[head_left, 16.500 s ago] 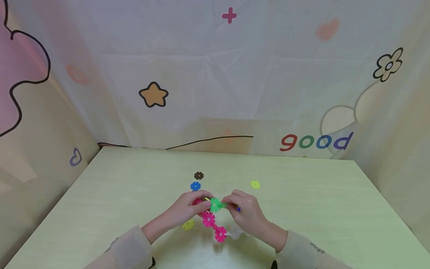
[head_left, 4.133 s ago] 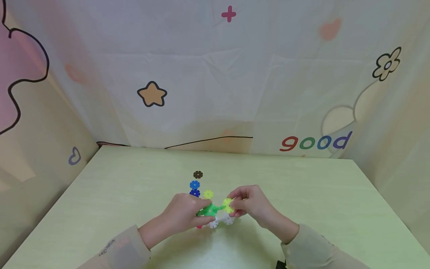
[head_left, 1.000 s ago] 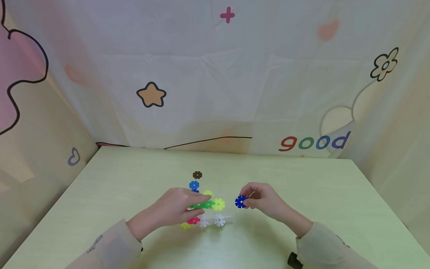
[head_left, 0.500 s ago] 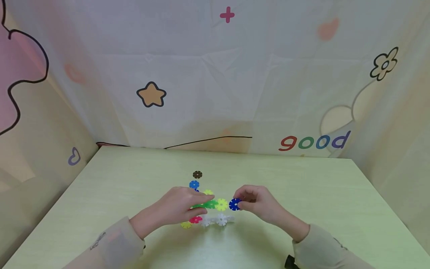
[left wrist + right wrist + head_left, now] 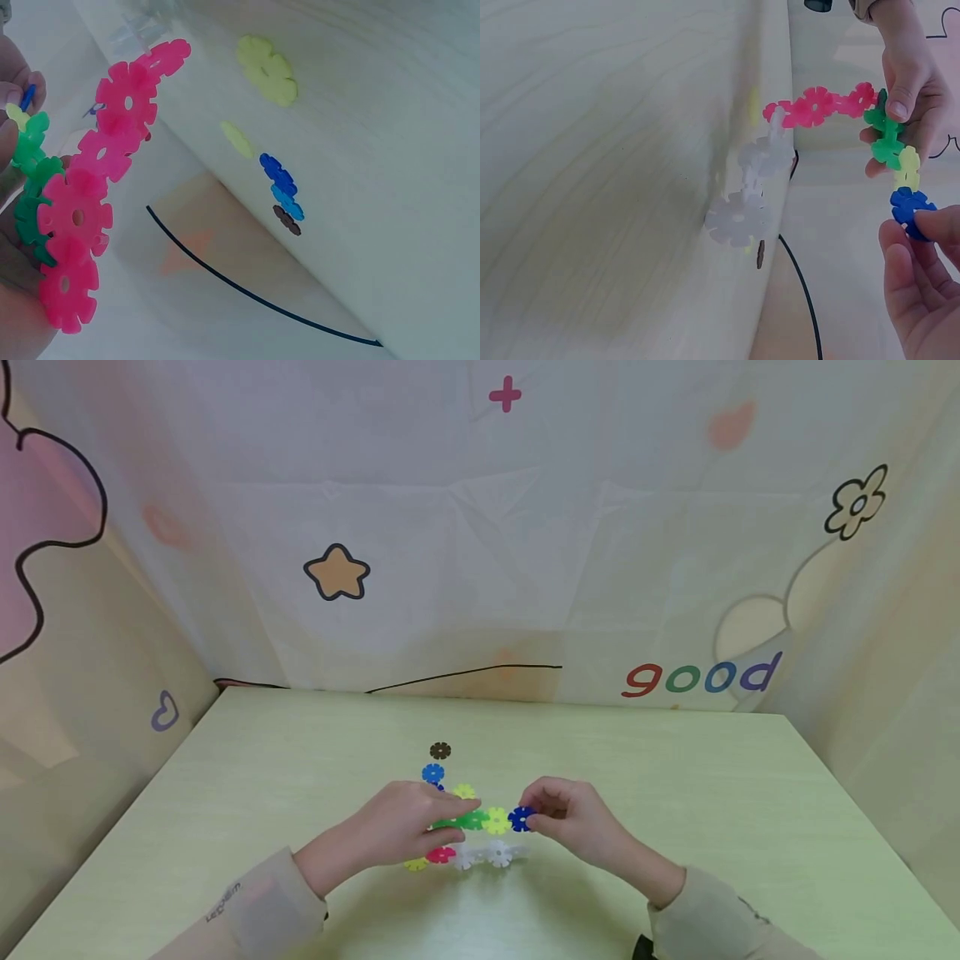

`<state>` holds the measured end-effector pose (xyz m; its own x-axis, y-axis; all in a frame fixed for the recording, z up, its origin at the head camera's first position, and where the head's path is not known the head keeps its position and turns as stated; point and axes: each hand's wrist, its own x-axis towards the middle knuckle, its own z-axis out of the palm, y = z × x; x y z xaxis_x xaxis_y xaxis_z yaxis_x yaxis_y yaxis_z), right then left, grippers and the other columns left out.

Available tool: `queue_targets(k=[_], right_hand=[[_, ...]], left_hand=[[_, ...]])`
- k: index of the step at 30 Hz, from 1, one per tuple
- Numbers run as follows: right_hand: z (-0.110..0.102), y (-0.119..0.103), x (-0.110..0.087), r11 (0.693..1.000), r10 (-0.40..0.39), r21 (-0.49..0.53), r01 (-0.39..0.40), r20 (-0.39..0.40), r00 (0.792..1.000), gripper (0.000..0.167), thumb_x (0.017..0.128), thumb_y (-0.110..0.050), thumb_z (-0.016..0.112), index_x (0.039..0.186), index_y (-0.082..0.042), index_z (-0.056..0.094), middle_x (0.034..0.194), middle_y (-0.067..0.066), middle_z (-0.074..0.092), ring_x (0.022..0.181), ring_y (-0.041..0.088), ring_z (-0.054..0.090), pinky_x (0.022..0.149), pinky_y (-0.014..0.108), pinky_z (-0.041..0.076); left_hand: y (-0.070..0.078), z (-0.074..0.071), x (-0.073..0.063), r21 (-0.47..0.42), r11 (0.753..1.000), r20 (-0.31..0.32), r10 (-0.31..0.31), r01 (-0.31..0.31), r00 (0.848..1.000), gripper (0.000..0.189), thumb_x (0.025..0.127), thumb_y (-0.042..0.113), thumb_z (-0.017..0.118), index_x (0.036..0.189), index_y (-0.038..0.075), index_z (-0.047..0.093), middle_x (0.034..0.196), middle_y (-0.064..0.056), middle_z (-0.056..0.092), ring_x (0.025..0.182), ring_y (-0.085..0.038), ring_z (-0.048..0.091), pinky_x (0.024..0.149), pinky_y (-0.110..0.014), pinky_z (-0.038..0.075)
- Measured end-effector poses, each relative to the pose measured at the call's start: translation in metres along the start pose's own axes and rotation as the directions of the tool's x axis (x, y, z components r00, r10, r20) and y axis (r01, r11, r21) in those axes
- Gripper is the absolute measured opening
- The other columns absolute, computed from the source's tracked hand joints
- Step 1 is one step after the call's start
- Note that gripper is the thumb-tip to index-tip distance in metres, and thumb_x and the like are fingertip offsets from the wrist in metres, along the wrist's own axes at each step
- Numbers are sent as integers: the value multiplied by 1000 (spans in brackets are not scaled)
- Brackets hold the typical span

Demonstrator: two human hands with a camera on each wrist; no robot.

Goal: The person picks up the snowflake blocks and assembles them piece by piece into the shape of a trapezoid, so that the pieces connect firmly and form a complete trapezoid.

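Observation:
My left hand [image 5: 408, 822] grips a chain of interlocking plastic snowflake discs by its green discs [image 5: 474, 819]. Pink discs [image 5: 64, 214] make up another stretch of the chain, and clear white discs [image 5: 736, 219] follow from their far end. At the right end of the green part sits a yellow disc [image 5: 496, 821]. My right hand [image 5: 581, 817] pinches a dark blue disc [image 5: 519, 818] between thumb and fingers, its edge against the yellow one. Whether their slots are engaged is hard to tell. The left fingers partly cover the chain in the head view.
Loose on the table [image 5: 675, 827] lie a brown disc [image 5: 440, 751], a light blue disc [image 5: 432, 773], a partly hidden dark blue disc, and two yellow discs, one beyond the left hand [image 5: 464, 791] and one nearer [image 5: 416, 865]. Printed cloth [image 5: 450, 527] hangs behind.
Earlier, a yellow disc left the table's right side and joined the green end. Over the last second the right hand has brought the dark blue disc leftward against that yellow disc.

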<state>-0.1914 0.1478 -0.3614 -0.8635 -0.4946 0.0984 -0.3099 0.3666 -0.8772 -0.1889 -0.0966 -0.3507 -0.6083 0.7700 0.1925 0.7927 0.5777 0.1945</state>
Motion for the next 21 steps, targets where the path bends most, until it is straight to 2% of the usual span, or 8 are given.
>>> queue_targets(k=[9, 14, 21], right_hand=[[6, 2, -3, 997, -30, -72, 27, -41, 999, 10, 77, 6, 60, 84, -1, 62, 80, 11, 62, 68, 5, 54, 63, 19, 50], [9, 2, -4, 994, -49, -98, 43, -57, 997, 11, 76, 7, 62, 82, -2, 62, 79, 9, 62, 67, 5, 54, 62, 19, 50], [14, 4, -6, 979, -151, -150, 135, -98, 984, 10, 74, 7, 64, 78, -2, 63, 74, 11, 63, 64, 4, 55, 58, 20, 50]], left_hand=[[0, 8, -1, -18, 1000, -25, 11, -11, 1000, 37, 81, 27, 62, 115, 11, 60, 106, 1, 65, 93, -11, 63, 75, -26, 51], [-1, 12, -1, -69, 997, -25, 19, -21, 1000, 36, 82, 23, 62, 114, 8, 60, 107, -1, 64, 96, -12, 62, 79, -24, 50], [-2, 17, -1, -108, 993, -48, 38, -43, 998, 33, 82, 19, 62, 113, 7, 61, 106, -2, 65, 93, -11, 63, 77, -20, 49]])
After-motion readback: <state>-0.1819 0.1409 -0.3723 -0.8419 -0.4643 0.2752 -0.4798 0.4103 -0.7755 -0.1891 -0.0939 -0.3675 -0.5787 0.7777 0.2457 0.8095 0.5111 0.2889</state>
